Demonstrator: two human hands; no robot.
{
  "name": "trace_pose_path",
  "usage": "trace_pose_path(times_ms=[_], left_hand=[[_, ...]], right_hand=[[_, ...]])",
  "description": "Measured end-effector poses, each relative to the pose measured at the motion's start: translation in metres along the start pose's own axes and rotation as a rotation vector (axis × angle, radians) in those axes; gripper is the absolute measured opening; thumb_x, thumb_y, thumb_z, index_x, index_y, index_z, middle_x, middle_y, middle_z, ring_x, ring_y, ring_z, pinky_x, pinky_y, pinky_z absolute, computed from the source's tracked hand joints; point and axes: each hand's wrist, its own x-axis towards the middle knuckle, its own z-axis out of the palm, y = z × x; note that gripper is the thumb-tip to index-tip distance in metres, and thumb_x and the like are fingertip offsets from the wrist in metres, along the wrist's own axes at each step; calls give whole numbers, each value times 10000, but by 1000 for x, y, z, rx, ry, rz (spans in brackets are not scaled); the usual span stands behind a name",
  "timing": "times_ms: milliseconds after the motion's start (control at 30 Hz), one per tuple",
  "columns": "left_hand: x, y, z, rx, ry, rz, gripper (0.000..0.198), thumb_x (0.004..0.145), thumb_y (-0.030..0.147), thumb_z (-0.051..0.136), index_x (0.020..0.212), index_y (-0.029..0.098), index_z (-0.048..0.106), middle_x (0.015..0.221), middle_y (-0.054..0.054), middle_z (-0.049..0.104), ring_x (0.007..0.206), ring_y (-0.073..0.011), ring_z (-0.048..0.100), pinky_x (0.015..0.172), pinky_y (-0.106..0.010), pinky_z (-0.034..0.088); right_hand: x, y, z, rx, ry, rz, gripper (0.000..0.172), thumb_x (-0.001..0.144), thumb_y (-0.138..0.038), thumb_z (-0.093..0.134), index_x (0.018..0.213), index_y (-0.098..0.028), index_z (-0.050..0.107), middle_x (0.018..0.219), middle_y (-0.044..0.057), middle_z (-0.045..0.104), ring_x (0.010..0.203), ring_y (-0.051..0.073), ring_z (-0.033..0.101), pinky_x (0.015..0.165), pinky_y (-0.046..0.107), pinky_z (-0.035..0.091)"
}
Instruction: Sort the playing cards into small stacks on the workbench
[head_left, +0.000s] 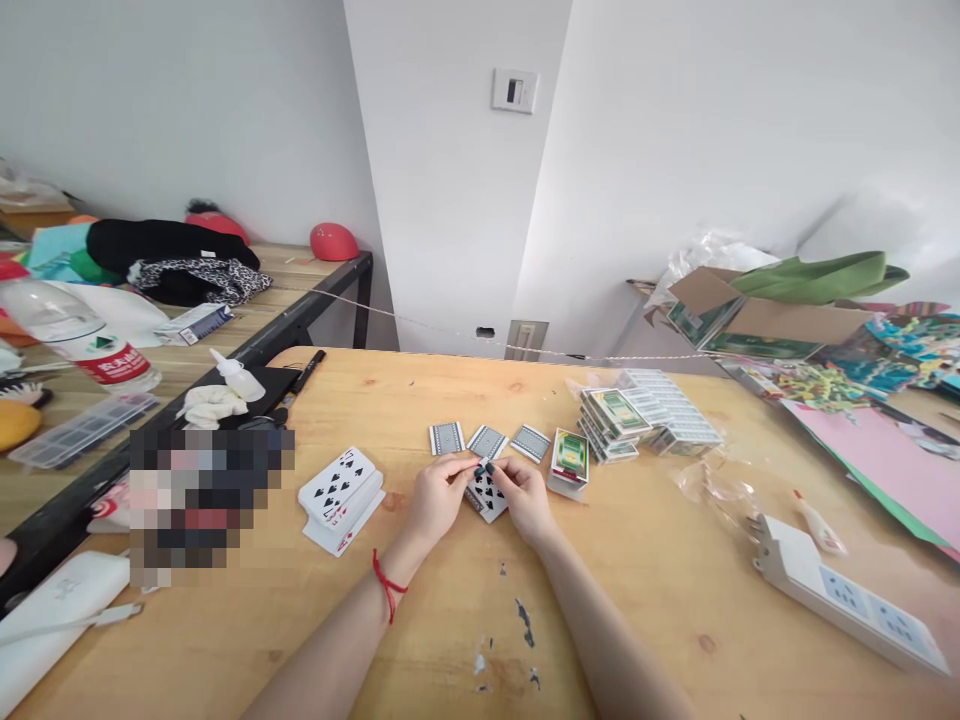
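Note:
My left hand, with a red cord at the wrist, pinches a small dark piece between thumb and fingertip. Close against it, my right hand is closed in a pinch on a dark bit too; I cannot tell whether it is one piece or two. Right under the fingers lies a spade playing card, partly covered. Three face-down cards form a row just beyond. To the right stands a green-and-white card box. A face-up pile of cards rests left of my hands.
Stacked card boxes stand at the back right. A white power strip and a small glue tube lie on the right. On the left are a squeeze bottle, a black marker and a white device with a cable.

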Motion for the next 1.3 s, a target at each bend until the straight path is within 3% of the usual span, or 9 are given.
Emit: trace_pose_path(times_ms=[200, 367, 533, 733, 900, 1133, 1300], left_hand=[[-1, 1, -2, 87, 21, 57, 152, 764, 149, 518, 797, 188, 661, 778, -32, 655, 745, -145, 606, 670, -256, 484], [-4, 2, -1, 217, 22, 167, 156, 799, 171, 482, 815, 192, 636, 757, -30, 624, 748, -144, 582, 678, -260, 465], [-4, 5, -2, 298, -8, 162, 171, 811, 147, 433, 793, 190, 598, 759, -30, 600, 761, -153, 562, 684, -271, 450], [0, 15, -10, 337, -205, 161, 171, 828, 146, 379, 787, 198, 536, 788, -19, 584, 774, -149, 547, 680, -259, 427], [2, 19, -12, 441, -277, 195, 183, 848, 179, 339, 740, 201, 485, 747, -17, 558, 727, -157, 527, 637, -261, 390], [-2, 14, -11, 252, -317, 37, 174, 865, 213, 302, 795, 207, 462, 646, 23, 502, 572, -127, 480, 514, -224, 341], [0, 13, -9, 58, -227, -7, 140, 845, 209, 339, 771, 193, 457, 644, 32, 465, 562, -102, 433, 523, -199, 361]], right_hand=[[2, 5, -2, -144, -23, -21, 241, 730, -376, 558, 777, -150, 630, 688, 32, 634, 647, 160, 566, 593, 256, 427], [2, 5, 0, -450, 69, -62, 225, 751, -316, 486, 721, -154, 639, 654, 35, 635, 606, 160, 547, 565, 252, 413], [0, 3, 1, -602, 100, -85, 236, 751, -279, 460, 675, -160, 649, 649, 37, 647, 575, 152, 541, 541, 237, 397], [0, 5, -3, -597, 92, -88, 219, 734, -241, 469, 748, -163, 673, 676, 32, 664, 600, 157, 558, 557, 236, 412], [1, 6, -5, -573, 56, -90, 220, 733, -260, 481, 730, -156, 674, 673, 32, 659, 586, 150, 545, 552, 237, 411], [3, 6, -6, -447, 19, -59, 204, 720, -298, 520, 680, -166, 670, 636, 29, 641, 563, 153, 529, 532, 252, 406], [2, -3, -6, -211, -56, 12, 256, 693, -393, 590, 675, -146, 654, 607, 17, 616, 527, 127, 509, 481, 226, 387]])
